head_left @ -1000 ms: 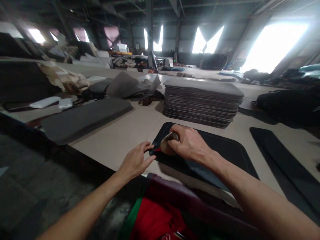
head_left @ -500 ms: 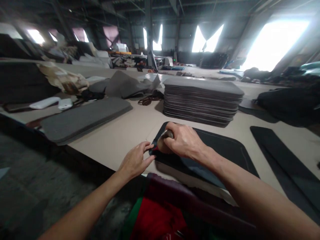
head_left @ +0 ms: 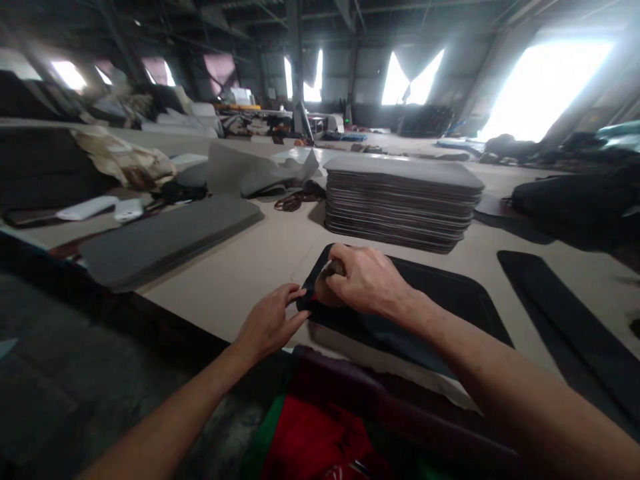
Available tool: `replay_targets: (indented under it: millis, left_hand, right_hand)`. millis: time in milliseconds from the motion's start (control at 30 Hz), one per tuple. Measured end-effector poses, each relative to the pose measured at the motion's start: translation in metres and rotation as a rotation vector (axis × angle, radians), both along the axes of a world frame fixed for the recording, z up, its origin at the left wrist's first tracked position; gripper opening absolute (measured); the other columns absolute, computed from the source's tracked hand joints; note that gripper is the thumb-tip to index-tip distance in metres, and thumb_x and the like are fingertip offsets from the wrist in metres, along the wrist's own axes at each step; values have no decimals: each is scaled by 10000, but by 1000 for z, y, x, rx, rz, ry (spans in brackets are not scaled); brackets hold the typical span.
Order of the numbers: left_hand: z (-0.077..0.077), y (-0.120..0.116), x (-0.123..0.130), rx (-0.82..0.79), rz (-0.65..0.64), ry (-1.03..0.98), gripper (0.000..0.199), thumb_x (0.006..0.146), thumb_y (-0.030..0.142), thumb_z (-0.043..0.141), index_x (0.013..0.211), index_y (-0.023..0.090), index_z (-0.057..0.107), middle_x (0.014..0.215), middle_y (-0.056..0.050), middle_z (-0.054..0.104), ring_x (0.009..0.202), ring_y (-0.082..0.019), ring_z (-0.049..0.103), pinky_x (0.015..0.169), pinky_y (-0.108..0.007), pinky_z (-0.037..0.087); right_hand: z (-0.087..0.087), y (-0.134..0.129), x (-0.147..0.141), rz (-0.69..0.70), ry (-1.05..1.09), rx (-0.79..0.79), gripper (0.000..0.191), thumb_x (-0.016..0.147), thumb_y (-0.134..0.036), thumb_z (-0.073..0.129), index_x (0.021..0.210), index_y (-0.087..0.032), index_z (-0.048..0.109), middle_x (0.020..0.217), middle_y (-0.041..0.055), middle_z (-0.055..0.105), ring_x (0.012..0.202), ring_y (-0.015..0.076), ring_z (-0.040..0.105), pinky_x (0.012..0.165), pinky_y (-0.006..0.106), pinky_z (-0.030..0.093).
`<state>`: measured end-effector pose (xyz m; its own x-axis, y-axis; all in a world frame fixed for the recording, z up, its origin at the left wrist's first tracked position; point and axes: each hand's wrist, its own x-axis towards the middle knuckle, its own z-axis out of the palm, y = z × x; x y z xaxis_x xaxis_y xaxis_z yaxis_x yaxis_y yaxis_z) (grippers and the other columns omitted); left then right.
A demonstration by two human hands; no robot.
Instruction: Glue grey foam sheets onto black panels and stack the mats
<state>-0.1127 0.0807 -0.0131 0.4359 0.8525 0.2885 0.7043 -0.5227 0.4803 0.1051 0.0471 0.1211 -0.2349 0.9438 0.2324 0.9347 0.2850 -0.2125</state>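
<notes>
A dark rounded-corner panel [head_left: 447,285] lies flat on the table in front of me. My right hand [head_left: 367,277] is closed round a short tool with a worn brownish handle [head_left: 327,283], held over the panel's left end. The tool's working tip is hard to make out; a bit of red shows beside it. At the panel's left corner, my left hand [head_left: 270,319] touches the edge with fingertips and thumb, which are spread apart with nothing gripped between them.
Behind the panel stands a tall stack of grey sheets [head_left: 400,203]. To the left lies a lower grey stack [head_left: 170,237]. A long dark strip [head_left: 555,313] lies at right, near a dark bundle [head_left: 570,207]. A brown cord coil [head_left: 290,202] sits by the tall stack.
Both hands hold nearly the same place and pose. The whole view has shifted very slightly; the red bit by the tool shows less now.
</notes>
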Motion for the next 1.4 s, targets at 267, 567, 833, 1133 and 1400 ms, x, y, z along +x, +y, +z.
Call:
replay_targets:
  millis: [267,567,833,1133,1400]
  left_hand:
    - [-1,1,0,12,3,7,436,883,376,656,1235,215,454,1229,-75,679,1156,-272,633,958,-421,505]
    - [-3,3,0,-6,-9,-2,441,891,391,665,1237,237,438,1266,-56,672,1200,-255,616,966,-410,497]
    - [-3,2,0,2,-8,-4,434,890,401,660,1234,238,452,1261,-65,676,1191,-257,623,980,-414,494]
    - [-2,3,-1,-6,-13,-10,428,885,385,661,1227,236,452,1243,-67,681,1182,-250,629,965,-407,505]
    - [-2,2,0,-5,-11,-4,434,892,434,644,1230,233,459,1279,-70,670,1219,-254,606,1010,-420,481]
  right_hand:
    - [3,4,-8,29,-26,-7,228,766,-299,480,937,-223,609,798,75,663,701,236,606,526,295,247]
    - [13,4,10,-28,-30,-98,191,748,-317,525,890,-245,631,736,43,637,623,208,548,511,287,285]
    - [11,1,15,-45,-20,-104,216,764,-320,522,927,-239,639,754,48,642,634,204,545,526,282,281]
    - [10,1,8,-19,-35,-93,216,758,-313,504,919,-241,628,758,52,642,628,203,530,519,291,265]
    - [22,-12,43,-108,-22,-166,143,759,-311,547,855,-259,640,708,8,608,582,169,494,501,278,265]
